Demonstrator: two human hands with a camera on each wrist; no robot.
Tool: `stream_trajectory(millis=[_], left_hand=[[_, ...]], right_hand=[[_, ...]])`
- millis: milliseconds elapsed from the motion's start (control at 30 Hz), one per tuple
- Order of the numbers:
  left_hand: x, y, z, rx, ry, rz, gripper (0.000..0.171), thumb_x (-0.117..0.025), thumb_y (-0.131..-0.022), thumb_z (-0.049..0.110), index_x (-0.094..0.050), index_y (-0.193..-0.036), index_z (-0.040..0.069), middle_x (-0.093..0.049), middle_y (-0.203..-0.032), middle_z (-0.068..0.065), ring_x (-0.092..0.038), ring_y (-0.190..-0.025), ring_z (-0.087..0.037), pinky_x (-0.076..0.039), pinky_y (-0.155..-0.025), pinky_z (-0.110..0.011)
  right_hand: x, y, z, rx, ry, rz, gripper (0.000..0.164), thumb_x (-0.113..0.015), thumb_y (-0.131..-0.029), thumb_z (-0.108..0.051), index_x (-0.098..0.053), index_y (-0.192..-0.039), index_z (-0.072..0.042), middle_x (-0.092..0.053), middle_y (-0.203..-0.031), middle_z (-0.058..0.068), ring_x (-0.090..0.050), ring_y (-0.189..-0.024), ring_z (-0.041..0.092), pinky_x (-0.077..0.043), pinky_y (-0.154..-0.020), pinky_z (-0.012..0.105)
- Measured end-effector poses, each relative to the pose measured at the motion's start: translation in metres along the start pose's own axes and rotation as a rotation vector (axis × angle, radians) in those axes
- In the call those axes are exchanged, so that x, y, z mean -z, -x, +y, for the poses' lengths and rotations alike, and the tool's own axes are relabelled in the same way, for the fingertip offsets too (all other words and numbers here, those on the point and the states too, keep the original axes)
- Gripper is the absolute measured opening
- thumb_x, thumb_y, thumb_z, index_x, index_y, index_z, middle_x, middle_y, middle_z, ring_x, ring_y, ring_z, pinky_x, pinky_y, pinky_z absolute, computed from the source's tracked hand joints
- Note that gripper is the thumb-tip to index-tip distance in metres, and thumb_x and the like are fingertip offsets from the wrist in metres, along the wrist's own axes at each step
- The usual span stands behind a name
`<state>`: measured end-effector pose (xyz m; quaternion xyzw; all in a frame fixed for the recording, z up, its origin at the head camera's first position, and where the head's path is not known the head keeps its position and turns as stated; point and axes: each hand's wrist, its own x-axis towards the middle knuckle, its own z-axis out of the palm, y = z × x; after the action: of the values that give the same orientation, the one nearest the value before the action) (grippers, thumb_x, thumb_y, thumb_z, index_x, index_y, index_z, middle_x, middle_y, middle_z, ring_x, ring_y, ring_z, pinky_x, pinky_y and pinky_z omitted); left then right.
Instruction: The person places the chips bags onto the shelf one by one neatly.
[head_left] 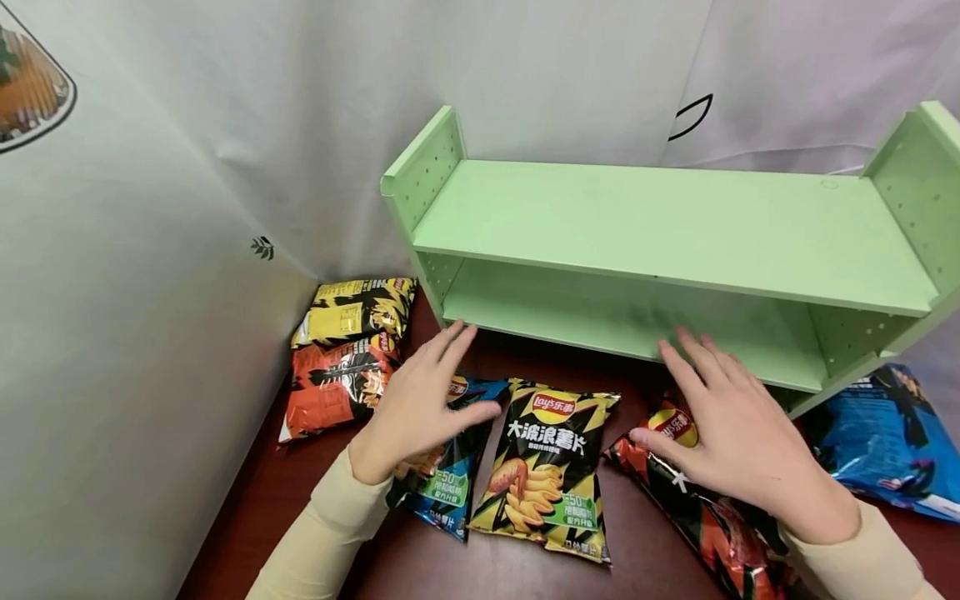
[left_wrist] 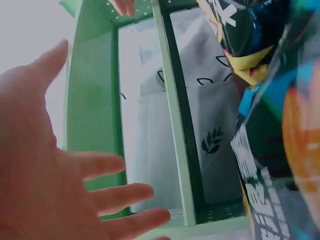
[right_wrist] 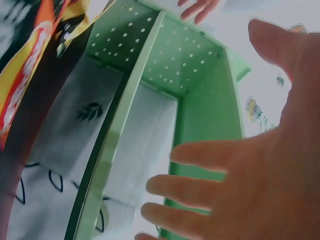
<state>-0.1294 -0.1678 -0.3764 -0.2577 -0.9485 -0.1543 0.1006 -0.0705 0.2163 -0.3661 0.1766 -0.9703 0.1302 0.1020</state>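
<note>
My left hand [head_left: 423, 400] hovers with fingers spread over a blue-and-black bag of potato chips [head_left: 457, 483], partly hiding it. Spread fingers also show on my right hand [head_left: 738, 433], which is above a red-and-black chip bag [head_left: 705, 521] and covers part of it. Neither hand holds anything. Between them a yellow-and-black chip bag [head_left: 551, 467] lies face up on the table. Just beyond the fingertips stands a light green two-tier shelf [head_left: 645, 217]; in the right wrist view its side panel [right_wrist: 175, 57] shows rows of holes.
At the left by the curtain lie a yellow chip bag [head_left: 360, 308] and a red chip bag [head_left: 341, 383]. Another blue chip bag [head_left: 892, 442] sits right of the shelf, partly behind it. White printed curtain [head_left: 300, 108] encloses the dark red table [head_left: 255, 517].
</note>
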Motion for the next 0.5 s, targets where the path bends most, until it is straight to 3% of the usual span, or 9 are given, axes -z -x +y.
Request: stream_trajectory(millis=[67, 167, 233, 333, 433, 500], left_hand=[[0.004, -0.004, -0.008, 0.018, 0.091, 0.056, 0.091, -0.070, -0.090, 0.064, -0.038, -0.161, 0.017, -0.046, -0.160, -0.008, -0.057, -0.136, -0.028, -0.051, -0.107, -0.051], [0.010, -0.009, -0.020, 0.049, 0.238, 0.152, 0.070, -0.074, -0.093, 0.047, -0.053, -0.149, 0.011, -0.062, -0.142, -0.005, -0.066, -0.115, -0.022, -0.056, -0.096, -0.046], [0.014, -0.014, -0.029, 0.078, 0.328, 0.210, 0.056, -0.074, -0.095, 0.037, -0.059, -0.140, 0.008, -0.067, -0.128, -0.006, -0.068, -0.102, -0.021, -0.058, -0.089, -0.044], [0.019, -0.024, -0.043, 0.144, 0.410, 0.299, 0.040, -0.073, -0.095, 0.027, -0.062, -0.126, 0.005, -0.068, -0.113, -0.008, -0.067, -0.097, -0.023, -0.058, -0.080, -0.042], [0.022, -0.034, -0.057, 0.216, 0.436, 0.345, 0.035, -0.072, -0.096, 0.025, -0.059, -0.121, 0.005, -0.064, -0.112, -0.011, -0.064, -0.101, -0.029, -0.056, -0.081, -0.044], [0.023, -0.040, -0.065, 0.248, 0.461, 0.334, 0.040, -0.071, -0.097, 0.026, -0.056, -0.126, 0.004, -0.062, -0.119, -0.013, -0.063, -0.108, -0.032, -0.055, -0.086, -0.048]], right_hand=[[0.004, 0.002, 0.005, -0.014, -0.019, 0.052, 0.100, -0.075, -0.084, -0.065, -0.040, -0.159, -0.008, -0.041, -0.161, 0.023, -0.042, -0.143, 0.049, -0.038, -0.109, 0.068], [0.009, 0.008, 0.014, -0.034, -0.044, 0.175, 0.084, -0.082, -0.083, -0.052, -0.055, -0.147, -0.004, -0.057, -0.145, 0.022, -0.055, -0.127, 0.046, -0.047, -0.095, 0.066], [0.012, 0.013, 0.022, -0.034, -0.039, 0.284, 0.072, -0.084, -0.081, -0.044, -0.064, -0.137, -0.003, -0.066, -0.131, 0.021, -0.063, -0.113, 0.044, -0.051, -0.085, 0.063], [0.017, 0.022, 0.035, -0.031, -0.010, 0.457, 0.051, -0.080, -0.082, -0.038, -0.074, -0.117, -0.002, -0.073, -0.108, 0.018, -0.068, -0.087, 0.039, -0.050, -0.069, 0.046], [0.025, 0.029, 0.049, -0.082, -0.019, 0.584, 0.038, -0.074, -0.085, -0.036, -0.077, -0.098, -0.001, -0.074, -0.091, 0.018, -0.064, -0.079, 0.002, -0.042, -0.064, 0.026], [0.030, 0.034, 0.057, -0.131, -0.058, 0.637, 0.035, -0.072, -0.087, -0.032, -0.075, -0.090, 0.003, -0.071, -0.085, 0.020, -0.051, -0.082, -0.019, -0.035, -0.067, 0.012]])
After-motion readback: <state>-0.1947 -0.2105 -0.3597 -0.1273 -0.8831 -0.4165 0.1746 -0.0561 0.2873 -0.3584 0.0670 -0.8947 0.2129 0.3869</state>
